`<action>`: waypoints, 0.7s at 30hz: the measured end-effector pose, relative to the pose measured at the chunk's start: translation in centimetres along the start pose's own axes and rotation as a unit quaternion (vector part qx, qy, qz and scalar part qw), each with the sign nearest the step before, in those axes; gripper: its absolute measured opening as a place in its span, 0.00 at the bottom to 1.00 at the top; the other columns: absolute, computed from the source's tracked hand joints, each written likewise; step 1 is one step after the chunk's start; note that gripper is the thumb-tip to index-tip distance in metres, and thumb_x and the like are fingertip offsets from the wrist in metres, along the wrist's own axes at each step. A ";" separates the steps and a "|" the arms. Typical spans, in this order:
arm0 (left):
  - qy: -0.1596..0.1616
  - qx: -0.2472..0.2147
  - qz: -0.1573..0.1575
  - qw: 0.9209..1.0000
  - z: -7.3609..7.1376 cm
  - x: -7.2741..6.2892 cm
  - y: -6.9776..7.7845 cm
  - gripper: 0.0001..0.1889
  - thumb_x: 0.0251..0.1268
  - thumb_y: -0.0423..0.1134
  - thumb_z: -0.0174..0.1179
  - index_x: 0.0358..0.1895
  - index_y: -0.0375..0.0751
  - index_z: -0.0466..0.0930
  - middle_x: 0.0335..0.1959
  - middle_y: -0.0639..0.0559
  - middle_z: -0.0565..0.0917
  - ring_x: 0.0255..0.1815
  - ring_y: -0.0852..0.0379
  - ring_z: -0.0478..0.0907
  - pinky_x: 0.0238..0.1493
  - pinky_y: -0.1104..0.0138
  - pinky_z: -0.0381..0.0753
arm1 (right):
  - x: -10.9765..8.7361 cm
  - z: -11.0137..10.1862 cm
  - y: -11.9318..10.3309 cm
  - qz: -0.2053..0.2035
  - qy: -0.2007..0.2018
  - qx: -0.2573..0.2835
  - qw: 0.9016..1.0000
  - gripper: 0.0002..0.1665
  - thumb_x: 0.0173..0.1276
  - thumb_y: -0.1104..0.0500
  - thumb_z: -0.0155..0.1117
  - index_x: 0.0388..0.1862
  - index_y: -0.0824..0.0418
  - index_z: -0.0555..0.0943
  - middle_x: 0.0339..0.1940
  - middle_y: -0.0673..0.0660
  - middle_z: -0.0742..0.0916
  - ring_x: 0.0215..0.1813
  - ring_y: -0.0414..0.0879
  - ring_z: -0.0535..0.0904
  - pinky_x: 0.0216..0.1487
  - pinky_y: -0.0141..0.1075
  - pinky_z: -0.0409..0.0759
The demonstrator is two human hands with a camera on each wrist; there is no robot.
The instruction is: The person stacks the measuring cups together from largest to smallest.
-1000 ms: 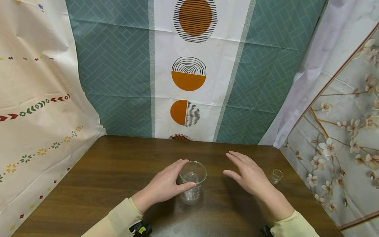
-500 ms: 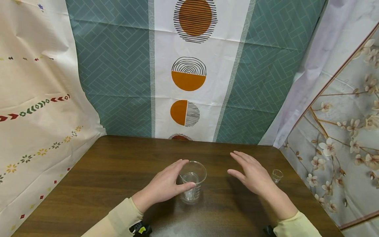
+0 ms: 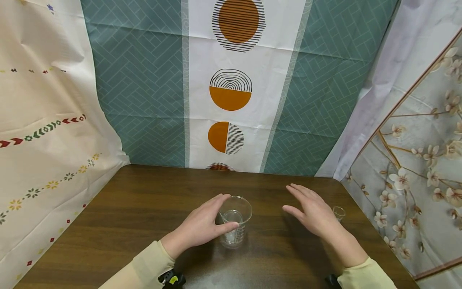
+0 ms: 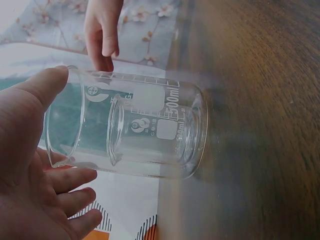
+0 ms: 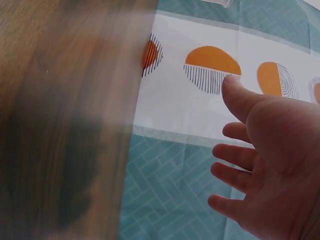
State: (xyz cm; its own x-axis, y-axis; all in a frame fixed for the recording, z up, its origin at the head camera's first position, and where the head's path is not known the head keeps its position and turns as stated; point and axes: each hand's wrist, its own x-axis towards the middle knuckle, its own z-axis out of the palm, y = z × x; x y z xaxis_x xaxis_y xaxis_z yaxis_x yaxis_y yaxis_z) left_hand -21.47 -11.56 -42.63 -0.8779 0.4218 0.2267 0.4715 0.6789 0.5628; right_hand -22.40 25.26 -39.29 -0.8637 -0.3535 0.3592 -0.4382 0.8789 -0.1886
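A large clear glass beaker (image 3: 245,216), marked 500ml, stands upright near the middle of the table. Inside it sits a smaller glass beaker (image 4: 145,131), seen best in the left wrist view. My left hand (image 3: 202,224) holds the large beaker near its rim, thumb on one side and fingers on the other. To the right, apart from the beaker, my right hand (image 3: 312,210) hovers above the table with fingers extended and nothing in it; the right wrist view shows its bare palm. A very small glass beaker (image 3: 339,212) stands beyond that hand, partly hidden by it.
The dark wooden table (image 3: 151,188) has a patterned cloth (image 3: 231,136) hanging behind its back edge. Further cloths hang along the left side (image 3: 54,160) and the right, floral side (image 3: 404,200). A black watch-like device (image 3: 171,277) is on the left wrist.
My right hand has drifted a little to the right, toward the very small beaker, and now covers more of it. The left hand and the large beaker have stayed put.
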 end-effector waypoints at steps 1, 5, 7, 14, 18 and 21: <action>0.000 0.001 0.000 1.000 0.0 0.0 0.0 0.51 0.70 0.75 0.66 0.85 0.46 0.67 0.85 0.45 0.69 0.86 0.45 0.64 0.78 0.40 0.70 | 0.0 0.0 0.1 0.001 -0.001 0.001 1.000 0.42 0.80 0.42 0.72 0.83 0.62 0.75 0.81 0.66 0.77 0.81 0.70 0.70 0.79 0.67 0.66; 0.000 0.001 0.000 1.000 0.0 0.0 0.0 0.51 0.70 0.76 0.65 0.85 0.46 0.67 0.85 0.46 0.69 0.86 0.45 0.64 0.78 0.40 0.70 | -0.1 0.0 0.6 0.003 -0.001 0.000 1.000 0.42 0.80 0.43 0.72 0.82 0.63 0.75 0.81 0.67 0.77 0.81 0.70 0.70 0.78 0.67 0.66; -0.001 0.001 0.000 1.000 0.0 0.0 0.0 0.51 0.70 0.76 0.65 0.85 0.46 0.67 0.85 0.47 0.69 0.86 0.45 0.64 0.78 0.40 0.70 | -0.2 -0.1 0.8 0.004 -0.001 -0.001 1.000 0.41 0.80 0.42 0.72 0.82 0.63 0.75 0.81 0.67 0.77 0.81 0.71 0.70 0.78 0.68 0.66; -0.002 0.000 0.003 1.000 -0.1 0.0 0.0 0.52 0.70 0.76 0.65 0.85 0.46 0.67 0.85 0.45 0.69 0.86 0.44 0.64 0.79 0.40 0.70 | -0.4 -0.2 1.3 0.009 -0.002 -0.004 1.000 0.42 0.81 0.42 0.71 0.82 0.64 0.75 0.81 0.68 0.77 0.81 0.71 0.69 0.78 0.68 0.66; -0.002 0.000 0.003 1.000 -0.1 0.0 0.0 0.52 0.70 0.76 0.65 0.85 0.46 0.67 0.85 0.44 0.69 0.86 0.44 0.64 0.78 0.39 0.70 | -0.6 -0.3 1.8 0.012 -0.001 -0.006 1.000 0.42 0.81 0.41 0.71 0.82 0.65 0.75 0.80 0.69 0.77 0.80 0.71 0.69 0.77 0.69 0.66; -0.001 0.001 0.002 1.000 -0.1 0.0 0.0 0.52 0.70 0.76 0.65 0.85 0.46 0.67 0.85 0.46 0.69 0.86 0.44 0.64 0.78 0.40 0.70 | -0.8 -0.3 2.1 0.013 0.001 -0.008 1.000 0.42 0.80 0.42 0.72 0.81 0.65 0.75 0.80 0.69 0.77 0.80 0.71 0.70 0.77 0.69 0.67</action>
State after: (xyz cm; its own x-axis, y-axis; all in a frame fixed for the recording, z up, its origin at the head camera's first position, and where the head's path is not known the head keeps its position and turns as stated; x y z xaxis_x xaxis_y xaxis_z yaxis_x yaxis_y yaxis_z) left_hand -21.47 -11.65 -42.52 -0.8755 0.4266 0.2269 0.4757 0.6783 0.5600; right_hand -22.57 27.49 -39.69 -0.8744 -0.3296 0.3562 -0.4114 0.8928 -0.1837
